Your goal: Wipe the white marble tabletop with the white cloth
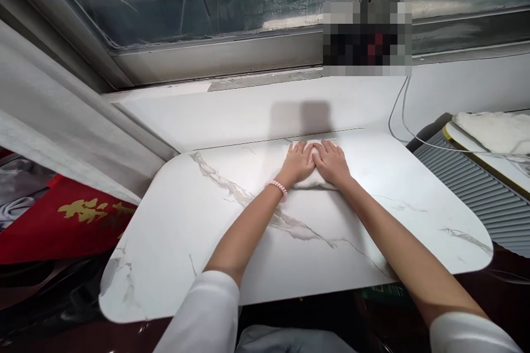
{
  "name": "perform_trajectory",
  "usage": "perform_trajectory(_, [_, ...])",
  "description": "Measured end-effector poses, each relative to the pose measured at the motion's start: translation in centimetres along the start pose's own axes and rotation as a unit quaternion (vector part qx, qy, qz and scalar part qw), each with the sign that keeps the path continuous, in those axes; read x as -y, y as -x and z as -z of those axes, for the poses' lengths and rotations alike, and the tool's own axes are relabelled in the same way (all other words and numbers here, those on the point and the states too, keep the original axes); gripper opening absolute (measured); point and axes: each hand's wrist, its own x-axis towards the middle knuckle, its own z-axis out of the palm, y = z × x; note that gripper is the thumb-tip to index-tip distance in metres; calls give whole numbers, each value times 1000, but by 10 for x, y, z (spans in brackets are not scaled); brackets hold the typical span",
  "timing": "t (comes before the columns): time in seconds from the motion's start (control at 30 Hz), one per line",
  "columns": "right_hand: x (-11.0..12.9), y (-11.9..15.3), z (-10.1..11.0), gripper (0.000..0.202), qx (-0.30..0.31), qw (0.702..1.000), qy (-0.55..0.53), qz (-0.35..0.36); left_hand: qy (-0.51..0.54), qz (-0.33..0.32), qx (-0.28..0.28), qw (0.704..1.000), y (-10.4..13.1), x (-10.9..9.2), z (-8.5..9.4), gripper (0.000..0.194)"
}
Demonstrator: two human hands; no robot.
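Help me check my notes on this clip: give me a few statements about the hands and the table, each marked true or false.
1. Both hands press flat on a white cloth. True.
2. The left hand wears a pink bead bracelet at the wrist. True.
3. The right hand holds a cup. False: it lies open on the cloth.
4. The table is dark wood. False: it is white marble-patterned.
5. The hands are far apart. False: they touch side by side.
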Motion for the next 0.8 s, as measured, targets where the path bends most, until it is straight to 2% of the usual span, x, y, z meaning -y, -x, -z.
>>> perform_trajectory(0.1, [-14, -26, 0, 49, -10, 999, -18, 29, 7, 20, -27, 999, -22, 2, -4, 46])
perform_trajectory(0.23, [-30, -47, 0, 49, -5, 997, -44, 63, 1, 62, -42, 997, -38, -7, -8, 46])
perform_trajectory(0.43, [-36, -47, -1, 50, -16, 997, -21, 77, -36, 68, -44, 996, -40, -15, -11, 47])
perform_trajectory(0.53, [-37, -26, 3, 51, -1, 997, 15, 73, -39, 60, -27, 997, -27, -24, -11, 50])
perform_trajectory(0.6, [-39, -3, 8, 52, 8, 996, 39, 78, -36, 50, -13, 998, -10, -36, -11, 52])
perform_trajectory(0.8, [-47, 106, 29, 55, -10, 991, 67, 112, -22, 10, 27, 999, 71, -93, -10, 57])
